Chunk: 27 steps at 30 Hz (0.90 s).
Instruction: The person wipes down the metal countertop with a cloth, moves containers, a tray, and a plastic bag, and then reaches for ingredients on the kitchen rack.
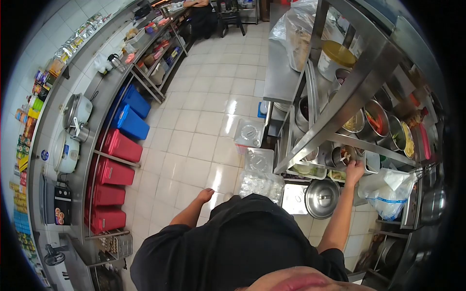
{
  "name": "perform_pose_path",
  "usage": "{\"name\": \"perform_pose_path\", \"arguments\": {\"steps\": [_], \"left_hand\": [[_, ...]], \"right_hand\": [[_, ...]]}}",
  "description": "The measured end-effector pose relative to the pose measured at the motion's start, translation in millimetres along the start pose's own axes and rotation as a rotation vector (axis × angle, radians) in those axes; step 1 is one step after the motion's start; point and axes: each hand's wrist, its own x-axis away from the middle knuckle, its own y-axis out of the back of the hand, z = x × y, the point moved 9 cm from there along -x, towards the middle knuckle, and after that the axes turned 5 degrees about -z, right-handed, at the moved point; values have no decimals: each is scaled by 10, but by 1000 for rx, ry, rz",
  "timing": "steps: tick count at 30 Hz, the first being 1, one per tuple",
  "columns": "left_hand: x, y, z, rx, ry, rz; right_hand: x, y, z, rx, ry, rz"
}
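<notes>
- Small metal bowl [337, 156]: on the steel rack [340, 104], at the person's right; it contains pale and reddish pieces of food.
- Right hand [355, 170]: at the bowl's near side, fingertips brought together in a narrow grip; whether they pinch the food or the rim cannot be told.
- Beside the bowl: a pale, squarish container [372, 162], just to the right of the hand.
- Beyond the bowl: a larger pot [375, 118] with orange and green contents; farther up, a tub with a yellow lid [338, 53].
- Right of the hand: a whitish plastic bag [387, 198] with a blue band.
- Below and left of the bowl: a round steel lid [323, 199] with a handle, next to a flat, shiny metal surface [294, 199].
- Left hand [206, 195]: above the tiled floor [191, 121], well apart from the rack; fingers loosely curled in, nothing visible in them.
- Left side: red bins [115, 171] and blue bins [132, 121] beneath a long counter [99, 116].
- Far end: another person [200, 22] in dark clothing.
</notes>
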Motion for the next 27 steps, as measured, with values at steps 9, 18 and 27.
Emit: {"name": "perform_pose_path", "arguments": {"steps": [9,18,27], "left_hand": [[-140,-49,-523,-21,-172,-49],[-283,-730,232,-201,-227,-45],[729,-1164,753,344,282,-142]], "right_hand": [[-25,-79,108,117,11,47],[19,-459,-281,203,146,184],[295,-781,-808,-422,-715,552]]}}
